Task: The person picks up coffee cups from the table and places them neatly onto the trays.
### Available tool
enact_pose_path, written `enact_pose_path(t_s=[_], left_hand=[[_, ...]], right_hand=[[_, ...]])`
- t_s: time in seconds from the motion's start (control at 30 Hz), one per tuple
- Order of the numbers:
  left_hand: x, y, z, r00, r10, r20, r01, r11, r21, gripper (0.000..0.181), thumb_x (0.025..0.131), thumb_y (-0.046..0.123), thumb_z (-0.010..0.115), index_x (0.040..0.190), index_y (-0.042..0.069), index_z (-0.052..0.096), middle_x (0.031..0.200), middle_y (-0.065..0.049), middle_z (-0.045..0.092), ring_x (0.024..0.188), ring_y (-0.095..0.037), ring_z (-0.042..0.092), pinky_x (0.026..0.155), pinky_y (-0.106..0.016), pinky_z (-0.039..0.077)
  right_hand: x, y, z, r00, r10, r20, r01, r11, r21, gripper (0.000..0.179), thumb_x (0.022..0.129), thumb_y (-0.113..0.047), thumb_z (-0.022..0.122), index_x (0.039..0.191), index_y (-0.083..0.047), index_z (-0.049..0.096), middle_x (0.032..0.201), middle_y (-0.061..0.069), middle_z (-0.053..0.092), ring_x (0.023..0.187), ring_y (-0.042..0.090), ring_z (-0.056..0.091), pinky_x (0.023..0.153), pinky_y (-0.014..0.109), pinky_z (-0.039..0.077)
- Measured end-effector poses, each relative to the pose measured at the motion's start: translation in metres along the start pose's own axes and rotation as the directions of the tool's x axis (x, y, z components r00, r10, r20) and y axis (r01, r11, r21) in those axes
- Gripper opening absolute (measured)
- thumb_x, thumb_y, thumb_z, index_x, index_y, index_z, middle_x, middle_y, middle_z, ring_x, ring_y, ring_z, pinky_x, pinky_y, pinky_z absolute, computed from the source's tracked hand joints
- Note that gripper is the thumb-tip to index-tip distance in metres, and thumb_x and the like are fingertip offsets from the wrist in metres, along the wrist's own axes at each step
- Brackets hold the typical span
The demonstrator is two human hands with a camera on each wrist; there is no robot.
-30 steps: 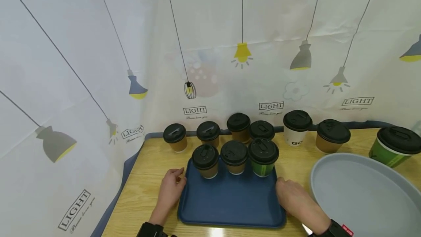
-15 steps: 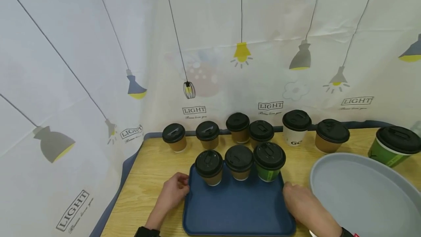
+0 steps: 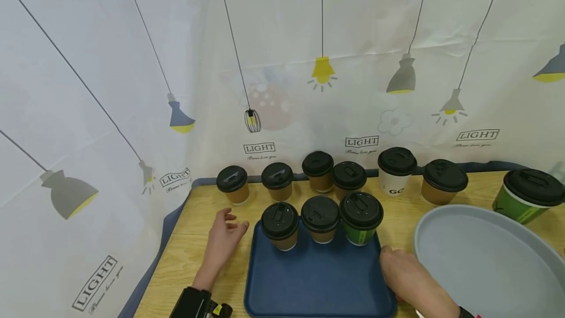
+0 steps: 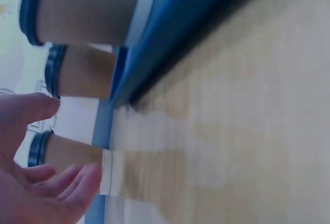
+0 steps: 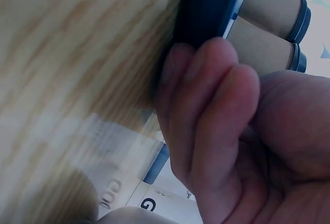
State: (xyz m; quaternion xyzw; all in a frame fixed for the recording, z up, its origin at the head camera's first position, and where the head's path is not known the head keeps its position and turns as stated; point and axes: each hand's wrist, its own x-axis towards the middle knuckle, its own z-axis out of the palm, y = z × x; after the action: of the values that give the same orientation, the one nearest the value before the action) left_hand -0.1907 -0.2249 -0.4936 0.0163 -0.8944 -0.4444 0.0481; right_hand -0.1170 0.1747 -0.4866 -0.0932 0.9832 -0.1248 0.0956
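Note:
A blue rectangular tray carries two brown paper cups and a green cup along its far side, all with black lids. My right hand grips the tray's right edge; its curled fingers show against the rim in the right wrist view. To the left of the tray, apart from it, my left hand hovers over the table with loosely bent fingers and holds nothing. Just beyond those fingers stands a brown lidded cup, which also appears behind the left hand in the left wrist view as a cup.
Along the back of the wooden table runs a row of lidded cups, among them a white cup and a wide brown cup. A large round grey tray lies at right, with a green cup behind it. A lamp-print curtain hangs behind.
The blue tray with its cups slid nearer and slightly right, then stopped. My left hand has let go of its left edge and moved forward and left. The right hand stayed on the tray.

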Motion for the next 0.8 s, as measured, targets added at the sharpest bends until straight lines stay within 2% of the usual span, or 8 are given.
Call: enact_pose_path(t_s=[0.07,0.17,0.33,0.53,0.7,0.8], left_hand=[[0.011,-0.001,0.0,0.998,0.001,-0.062,0.0,1.0,0.006,0.08,0.098,0.03,0.072,0.157,-0.004,0.029,0.146,-0.027,0.043,0.13,-0.043,0.051,0.101,-0.054,0.049],[0.027,-0.002,0.002,0.991,0.005,-0.136,-0.006,1.0,-0.007,0.091,0.095,0.033,0.076,0.16,-0.003,0.022,0.153,-0.029,0.029,0.139,-0.045,0.038,0.107,-0.058,0.043],[0.054,-0.002,0.006,0.969,0.021,-0.246,-0.043,0.995,-0.086,0.104,0.091,0.035,0.081,0.163,0.0,0.015,0.159,-0.028,0.019,0.146,-0.045,0.028,0.113,-0.058,0.037],[0.078,-0.002,0.009,0.966,0.026,-0.259,-0.075,0.981,-0.181,0.117,0.088,0.038,0.083,0.166,0.007,0.003,0.168,-0.022,0.01,0.153,-0.04,0.02,0.12,-0.058,0.028],[0.088,-0.005,0.013,0.96,-0.005,-0.28,-0.054,0.978,-0.203,0.124,0.086,0.038,0.085,0.167,0.013,-0.005,0.171,-0.017,0.002,0.157,-0.034,0.011,0.123,-0.056,0.021],[0.094,-0.008,0.017,0.95,-0.026,-0.311,-0.047,0.973,-0.225,0.126,0.085,0.034,0.087,0.167,0.014,-0.007,0.172,-0.016,0.0,0.157,-0.033,0.009,0.124,-0.054,0.019]], right_hand=[[0.0,0.0,0.0,1.0,0.001,0.013,-0.002,1.0,0.001,0.01,0.091,0.008,0.061,0.084,0.004,0.056,0.069,0.018,0.058,0.064,0.032,0.064,0.059,0.047,0.055],[-0.001,0.001,0.0,1.0,-0.005,0.001,0.005,1.0,0.002,0.01,0.09,0.009,0.062,0.084,0.004,0.056,0.068,0.018,0.058,0.063,0.031,0.064,0.058,0.046,0.055],[0.0,0.001,-0.001,1.0,-0.001,0.005,0.001,1.0,0.01,0.011,0.09,0.009,0.062,0.083,0.003,0.056,0.069,0.017,0.058,0.064,0.03,0.064,0.058,0.045,0.055],[0.001,0.003,-0.001,1.0,0.007,0.001,-0.007,0.999,0.033,0.01,0.089,0.008,0.063,0.085,0.003,0.056,0.071,0.018,0.059,0.064,0.03,0.063,0.059,0.045,0.055],[0.0,0.004,-0.001,1.0,0.023,0.014,-0.023,0.998,0.057,0.007,0.09,0.008,0.063,0.088,0.004,0.057,0.073,0.019,0.06,0.065,0.031,0.064,0.059,0.045,0.055],[0.0,0.004,-0.001,0.999,0.032,0.013,-0.033,0.997,0.065,0.007,0.09,0.008,0.063,0.088,0.005,0.057,0.074,0.019,0.06,0.066,0.031,0.064,0.059,0.046,0.055]])
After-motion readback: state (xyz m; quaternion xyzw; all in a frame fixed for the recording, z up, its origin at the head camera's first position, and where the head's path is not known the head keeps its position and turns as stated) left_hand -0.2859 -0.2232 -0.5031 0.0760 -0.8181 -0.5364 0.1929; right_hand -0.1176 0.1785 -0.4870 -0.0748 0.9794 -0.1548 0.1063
